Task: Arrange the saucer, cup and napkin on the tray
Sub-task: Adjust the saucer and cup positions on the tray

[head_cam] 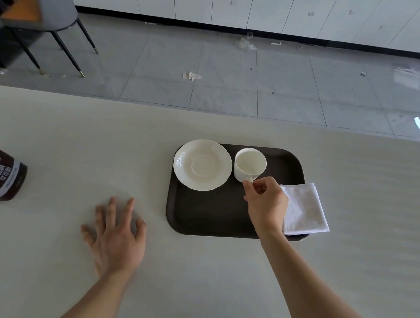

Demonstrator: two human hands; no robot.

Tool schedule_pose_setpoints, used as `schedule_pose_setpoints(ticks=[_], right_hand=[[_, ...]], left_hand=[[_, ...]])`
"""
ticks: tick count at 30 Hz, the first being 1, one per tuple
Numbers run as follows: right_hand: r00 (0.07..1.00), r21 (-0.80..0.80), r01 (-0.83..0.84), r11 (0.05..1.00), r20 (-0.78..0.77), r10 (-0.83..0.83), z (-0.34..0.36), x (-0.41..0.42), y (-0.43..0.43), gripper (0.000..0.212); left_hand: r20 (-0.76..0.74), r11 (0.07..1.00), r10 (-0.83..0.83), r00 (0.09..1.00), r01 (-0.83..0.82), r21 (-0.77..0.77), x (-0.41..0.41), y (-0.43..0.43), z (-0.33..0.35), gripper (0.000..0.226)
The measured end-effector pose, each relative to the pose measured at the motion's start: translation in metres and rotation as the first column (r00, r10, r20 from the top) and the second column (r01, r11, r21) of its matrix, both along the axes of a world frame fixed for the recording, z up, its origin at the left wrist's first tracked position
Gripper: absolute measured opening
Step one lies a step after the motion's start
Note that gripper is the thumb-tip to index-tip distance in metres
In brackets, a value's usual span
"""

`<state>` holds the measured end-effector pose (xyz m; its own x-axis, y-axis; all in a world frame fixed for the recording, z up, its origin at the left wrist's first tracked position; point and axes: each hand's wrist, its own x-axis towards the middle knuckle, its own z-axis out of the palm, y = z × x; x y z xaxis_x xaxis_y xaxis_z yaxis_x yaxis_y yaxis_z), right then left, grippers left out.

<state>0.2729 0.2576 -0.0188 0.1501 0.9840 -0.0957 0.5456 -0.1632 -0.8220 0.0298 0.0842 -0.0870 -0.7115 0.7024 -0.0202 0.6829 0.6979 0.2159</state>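
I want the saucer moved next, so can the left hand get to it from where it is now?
Probably yes: the left hand lies flat on bare table, and nothing stands between it and the saucer.

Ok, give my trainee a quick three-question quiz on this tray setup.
1. True or false: the cup stands on the saucer.
2. Which hand grips the cup's handle? A) left hand B) right hand
3. Fill in: the napkin overhangs the tray's ____ edge.

Key:
1. False; it stands beside the saucer, on the tray.
2. B; the left hand lies flat on the table.
3. Right.
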Motion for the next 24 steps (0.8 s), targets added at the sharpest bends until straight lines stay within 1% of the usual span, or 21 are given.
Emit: schedule_pose_setpoints(ticks=[24], right_hand=[[0.999,0.000,-0.040,0.999,-0.017,0.040,-0.0002,0.0015,0.0027,0.025]], left_hand=[[0.006,1.000,0.001,1.000,-0.001,0.015,0.0015,-0.0005,0.0018,0.060]])
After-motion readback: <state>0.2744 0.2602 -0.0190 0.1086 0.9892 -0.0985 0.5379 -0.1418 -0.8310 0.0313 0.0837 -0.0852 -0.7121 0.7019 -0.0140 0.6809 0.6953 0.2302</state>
